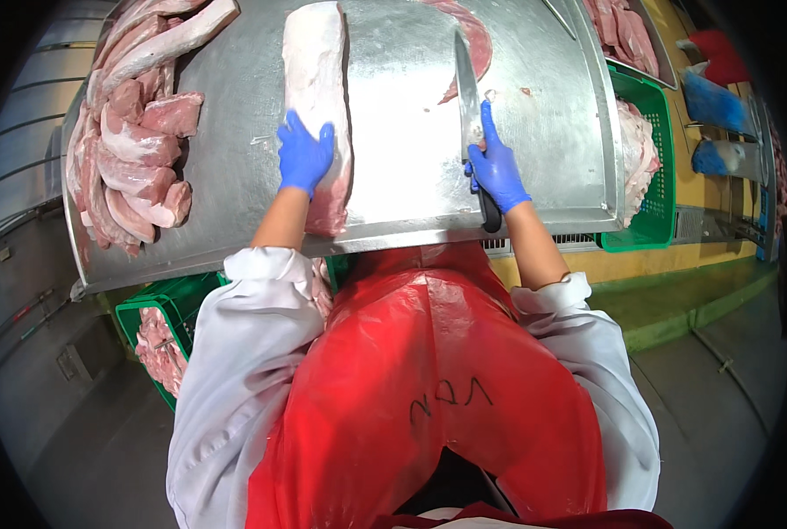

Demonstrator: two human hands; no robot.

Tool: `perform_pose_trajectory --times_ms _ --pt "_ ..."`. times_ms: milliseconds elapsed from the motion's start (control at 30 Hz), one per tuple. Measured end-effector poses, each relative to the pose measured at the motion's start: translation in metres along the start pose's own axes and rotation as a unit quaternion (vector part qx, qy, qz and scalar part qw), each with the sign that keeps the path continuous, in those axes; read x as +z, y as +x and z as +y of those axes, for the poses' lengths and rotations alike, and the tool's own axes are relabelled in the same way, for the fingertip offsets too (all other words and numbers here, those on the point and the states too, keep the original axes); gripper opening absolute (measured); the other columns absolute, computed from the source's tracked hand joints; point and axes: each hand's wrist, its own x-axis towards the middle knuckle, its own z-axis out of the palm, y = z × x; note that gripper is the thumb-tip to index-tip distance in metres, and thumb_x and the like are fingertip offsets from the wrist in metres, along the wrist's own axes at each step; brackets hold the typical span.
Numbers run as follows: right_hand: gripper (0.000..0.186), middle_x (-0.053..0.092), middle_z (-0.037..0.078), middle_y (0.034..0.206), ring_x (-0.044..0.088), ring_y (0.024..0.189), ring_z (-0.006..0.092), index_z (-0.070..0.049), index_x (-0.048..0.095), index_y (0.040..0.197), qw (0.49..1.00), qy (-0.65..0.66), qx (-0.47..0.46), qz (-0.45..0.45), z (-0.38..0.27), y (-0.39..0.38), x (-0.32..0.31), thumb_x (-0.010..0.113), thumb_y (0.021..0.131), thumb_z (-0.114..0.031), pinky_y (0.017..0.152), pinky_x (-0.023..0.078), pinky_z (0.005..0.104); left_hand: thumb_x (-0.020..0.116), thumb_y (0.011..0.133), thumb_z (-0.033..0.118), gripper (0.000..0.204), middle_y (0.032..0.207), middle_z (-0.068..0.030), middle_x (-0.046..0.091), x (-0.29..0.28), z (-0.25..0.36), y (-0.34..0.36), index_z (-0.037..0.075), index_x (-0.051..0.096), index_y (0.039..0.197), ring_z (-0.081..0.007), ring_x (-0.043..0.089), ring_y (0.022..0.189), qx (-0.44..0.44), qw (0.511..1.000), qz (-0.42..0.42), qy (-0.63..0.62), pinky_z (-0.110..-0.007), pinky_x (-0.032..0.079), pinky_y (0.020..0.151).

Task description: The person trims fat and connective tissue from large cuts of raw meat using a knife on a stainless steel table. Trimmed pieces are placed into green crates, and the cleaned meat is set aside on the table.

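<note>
on the grey steel table (230, 88), pink meat chunks (138, 159) at left seem done, the long pale slab (314, 66) mid-table largely uncut — blue-gloved left hand (305, 157) spread over it, blue-gloved right hand (496, 172) clasping the black-handled knife (466, 84).

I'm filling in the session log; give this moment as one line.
left hand: on long meat slab | right hand: holding knife, blade pointing away | slab: on metal table | meat pile: table's left side

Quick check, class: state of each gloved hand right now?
Left hand: open, laid on the long, fat-topped meat slab.
Right hand: closed on the knife, index finger extended.
</note>
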Motion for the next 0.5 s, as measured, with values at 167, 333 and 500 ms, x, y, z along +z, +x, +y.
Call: perform_pose_trajectory --times_ms 167,333,500 --pt "0.08 0.057 0.006 0.069 0.061 0.06 0.0144 -0.028 0.015 0.16 0.999 -0.026 -0.022 -0.007 0.018 -0.007 -0.04 0.051 0.093 -0.003 0.061 0.054 0.0321 0.058 0.09 0.041 0.07 0.113 -0.035 0.059 -0.043 0.014 -0.057 -0.004 0.038 0.14 -0.0485 0.064 0.099 0.089 0.962 -0.228 0.124 -0.052 0.053 0.088" --pt "0.082 0.054 0.003 0.072 0.057 0.059 0.0128 -0.026 0.012 0.16 0.996 0.002 -0.061 0.067 0.005 0.013 -0.053 0.052 0.092 -0.004 0.056 0.051 0.0291 0.064 0.085 0.031 0.057 0.114 -0.0257 0.063 -0.02 0.11 0.009 0.002 0.052 0.132 -0.0384 0.062 0.107 0.302 0.945 -0.11 0.056 -0.048 0.051 0.09" --pt "0.083 0.049 -0.002 0.072 0.05 0.055 0.0071 -0.025 0.009 0.161 0.985 0.122 -0.054 0.108 0.012 -0.002 -0.113 0.05 0.093 0.002 0.047 0.043 0.0231 0.071 0.078 0.026 0.047 0.117 -0.0256 0.061 0.113 0.22 0.049 0.001 0.057 0.117 -0.0447 0.059 0.107 0.255 0.964 -0.071 0.015 -0.047 0.051 0.09"
